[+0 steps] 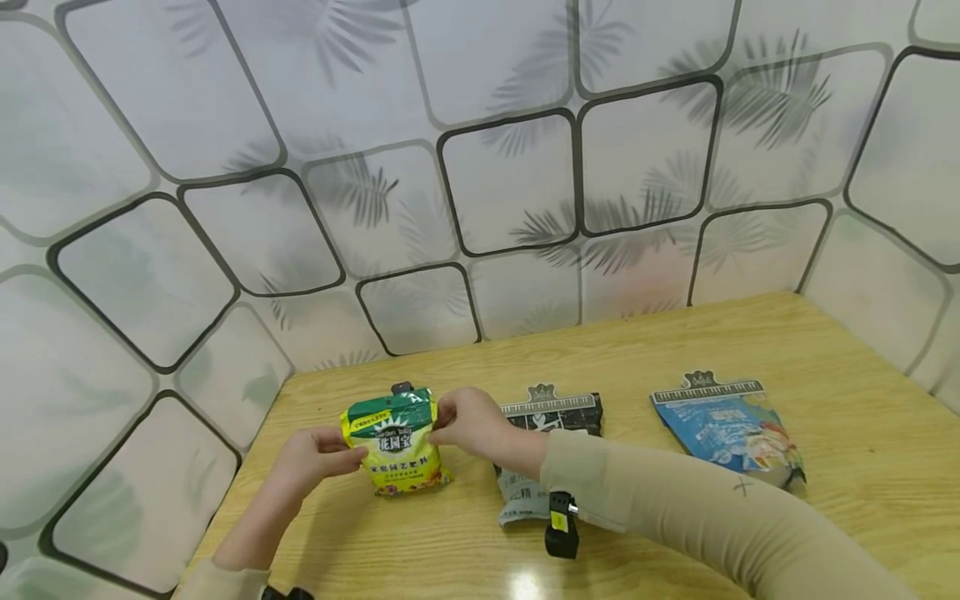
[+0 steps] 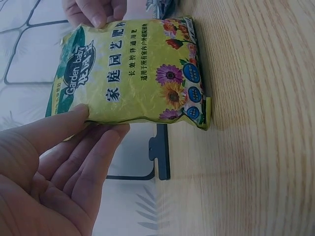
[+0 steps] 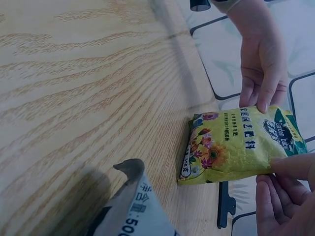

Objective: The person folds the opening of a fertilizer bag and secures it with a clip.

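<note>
A yellow-and-green bag of garden fertilizer [image 1: 401, 467] stands upright at the left part of the table. My left hand [image 1: 311, 462] pinches its left edge, thumb on the printed front and fingers behind, as the left wrist view shows. On the opposite edge, my right hand [image 1: 472, 425] pinches the bag between thumb and fingers; in the right wrist view this hand [image 3: 288, 196] is near the bag's upper part. Behind the bag a black clip [image 2: 159, 151] rests on the table, partly hidden in the head view.
A black-and-grey bag [image 1: 525, 500] with a piano-patterned clip [image 1: 551, 405] lies beside my right forearm, which partly covers it. Farther right lies a blue bag [image 1: 720, 429] with a similar clip [image 1: 708, 389]. Patterned walls [image 1: 510, 292] border the wooden table [image 1: 420, 550] at the back and sides.
</note>
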The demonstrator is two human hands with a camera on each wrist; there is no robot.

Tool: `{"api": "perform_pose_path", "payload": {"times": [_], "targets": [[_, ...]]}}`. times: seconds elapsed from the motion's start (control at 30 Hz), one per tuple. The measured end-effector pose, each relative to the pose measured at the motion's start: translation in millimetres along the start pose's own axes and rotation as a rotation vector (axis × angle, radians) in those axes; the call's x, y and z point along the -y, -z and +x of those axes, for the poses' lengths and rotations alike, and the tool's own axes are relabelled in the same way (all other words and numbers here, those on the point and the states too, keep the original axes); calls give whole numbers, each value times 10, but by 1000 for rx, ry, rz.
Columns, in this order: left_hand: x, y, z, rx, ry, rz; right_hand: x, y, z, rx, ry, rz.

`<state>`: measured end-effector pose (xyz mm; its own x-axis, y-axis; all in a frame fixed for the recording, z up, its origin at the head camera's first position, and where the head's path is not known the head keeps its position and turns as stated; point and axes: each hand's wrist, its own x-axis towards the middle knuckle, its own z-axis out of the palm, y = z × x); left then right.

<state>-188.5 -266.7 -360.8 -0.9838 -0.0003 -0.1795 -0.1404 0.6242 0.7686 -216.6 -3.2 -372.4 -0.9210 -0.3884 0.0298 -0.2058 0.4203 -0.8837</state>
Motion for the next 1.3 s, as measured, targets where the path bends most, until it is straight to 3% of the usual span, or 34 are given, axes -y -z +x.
{"api": "perform_pose_path", "payload": {"times": [0.4, 0.87, 1.3], "targets": [[26, -11, -14, -5, -18, -9, -35, 2, 11, 15, 10, 17], [-34, -33, -79, -32, -55, 66, -27, -4, -9, 28, -24, 56], [-57, -17, -113, -58, -90, -45, -16, 15, -21, 13, 32, 4]]}}
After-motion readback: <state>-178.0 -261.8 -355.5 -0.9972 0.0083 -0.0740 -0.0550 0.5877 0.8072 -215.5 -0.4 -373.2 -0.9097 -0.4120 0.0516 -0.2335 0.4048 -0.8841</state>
